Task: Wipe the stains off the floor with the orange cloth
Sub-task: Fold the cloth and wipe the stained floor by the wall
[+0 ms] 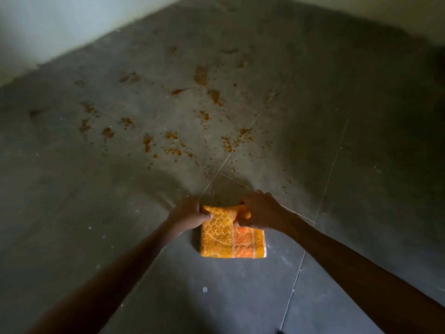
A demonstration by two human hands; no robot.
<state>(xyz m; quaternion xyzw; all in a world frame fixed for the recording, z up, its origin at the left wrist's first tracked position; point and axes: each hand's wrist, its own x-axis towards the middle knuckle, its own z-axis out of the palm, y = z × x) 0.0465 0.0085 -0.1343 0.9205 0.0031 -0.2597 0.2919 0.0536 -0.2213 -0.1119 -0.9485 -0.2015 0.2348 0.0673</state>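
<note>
The orange cloth [231, 239], folded into a small patterned square, lies on the dark grey tiled floor [96, 213] in the lower middle of the head view. My left hand [190, 214] grips its far left corner, fingers curled round the edge. My right hand [258, 212] pinches the far right part of the cloth, bunching it up. Several orange-brown stains [173, 141] and fine specks are scattered over the tiles beyond the cloth, from near my hands up toward the wall.
A pale wall [60, 27] meets the floor along the upper left. Thin tile joints [243, 138] run diagonally across the floor. Small white specks dot the tiles near me. The far right of the floor lies in deep shadow.
</note>
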